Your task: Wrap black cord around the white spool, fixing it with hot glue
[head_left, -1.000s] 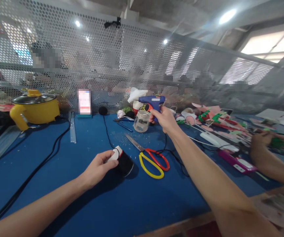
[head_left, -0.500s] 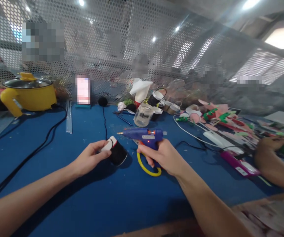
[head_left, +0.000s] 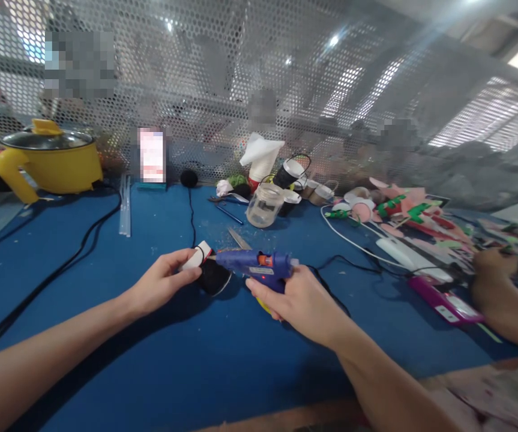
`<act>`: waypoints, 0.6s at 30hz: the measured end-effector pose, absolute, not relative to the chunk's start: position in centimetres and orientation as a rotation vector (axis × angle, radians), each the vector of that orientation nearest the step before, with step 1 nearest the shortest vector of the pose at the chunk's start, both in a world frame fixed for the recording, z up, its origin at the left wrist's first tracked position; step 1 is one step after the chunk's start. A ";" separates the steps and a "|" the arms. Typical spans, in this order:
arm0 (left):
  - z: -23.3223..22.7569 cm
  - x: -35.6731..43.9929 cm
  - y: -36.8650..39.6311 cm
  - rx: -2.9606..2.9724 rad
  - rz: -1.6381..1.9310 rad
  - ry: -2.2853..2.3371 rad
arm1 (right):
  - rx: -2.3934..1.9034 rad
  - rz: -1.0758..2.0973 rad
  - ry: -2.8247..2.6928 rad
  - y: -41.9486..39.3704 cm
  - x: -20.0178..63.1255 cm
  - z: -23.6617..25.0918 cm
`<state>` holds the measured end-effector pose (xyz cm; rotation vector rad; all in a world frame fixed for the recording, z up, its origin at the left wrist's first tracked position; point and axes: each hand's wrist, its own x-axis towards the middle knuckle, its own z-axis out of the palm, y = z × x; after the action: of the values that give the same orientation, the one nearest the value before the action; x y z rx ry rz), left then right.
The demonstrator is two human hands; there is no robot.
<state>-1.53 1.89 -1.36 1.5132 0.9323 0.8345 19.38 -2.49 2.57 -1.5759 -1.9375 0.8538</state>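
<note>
My left hand is closed around the white end of a small paper cup, which lies tilted on its side and is wrapped in black yarn. From the cup a black yarn strand runs back to a yarn ball. In my right hand is a blue hot glue gun, its small light glowing red. The gun's nozzle reaches the cup near the white edge; whether it touches I cannot tell. Partly hidden below the gun are scissors with a yellow handle.
A clear jar and black-wrapped cups stand at the back. On the left are a yellow pot and glue sticks. A purple power strip lies right, near another person's hand.
My right hand has brought the glue gun left and slightly down, its nozzle now at the cup. The scissors' blades have come into view behind the gun. My left hand keeps its hold.
</note>
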 end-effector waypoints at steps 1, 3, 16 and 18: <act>-1.4 -1.6 1.9 1.521 0.835 0.940 | -1.572 0.857 -1.938 -2.6 19.3 2.6; -1.5 -1.6 1.9 1.534 0.837 0.952 | -1.569 0.848 -1.939 -2.6 19.2 2.7; -1.5 -1.5 1.9 1.554 0.811 0.962 | -1.556 0.617 -2.006 -2.9 18.9 2.4; -1.5 -1.5 1.9 1.561 0.808 0.963 | -1.566 0.620 -2.003 -2.9 18.8 2.4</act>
<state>-1.54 1.90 -1.49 1.5614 0.9626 0.8077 18.85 -2.86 2.35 -1.5661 -2.0028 0.6197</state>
